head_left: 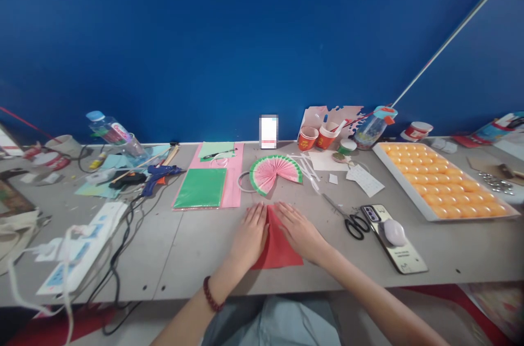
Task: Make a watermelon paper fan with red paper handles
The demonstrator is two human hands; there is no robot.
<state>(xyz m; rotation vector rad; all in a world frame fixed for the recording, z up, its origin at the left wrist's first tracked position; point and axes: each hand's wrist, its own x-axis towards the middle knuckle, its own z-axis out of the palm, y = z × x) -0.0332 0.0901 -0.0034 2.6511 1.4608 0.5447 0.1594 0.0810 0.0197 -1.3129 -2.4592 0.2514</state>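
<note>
A red sheet of paper (277,250) lies on the grey table (192,248) right in front of me. My left hand (249,237) rests flat on its left part, fingers stretched out and pointing away from me. My right hand (298,231) lies flat on its right part, fingers stretched out too. Both palms press the paper down; neither hand grips anything. A dark bead bracelet (212,294) circles my left wrist. Just beyond my fingertips sits a pleated paper fan (273,171) coloured like a watermelon slice.
Black scissors (347,218) and a phone (393,237) lie right of my hands, and a tray of orange balls (444,179) further right. Green paper on pink paper (202,186), a blue glue gun (161,176) and a white power strip (84,248) are left. Paper cups (317,137) stand at the wall.
</note>
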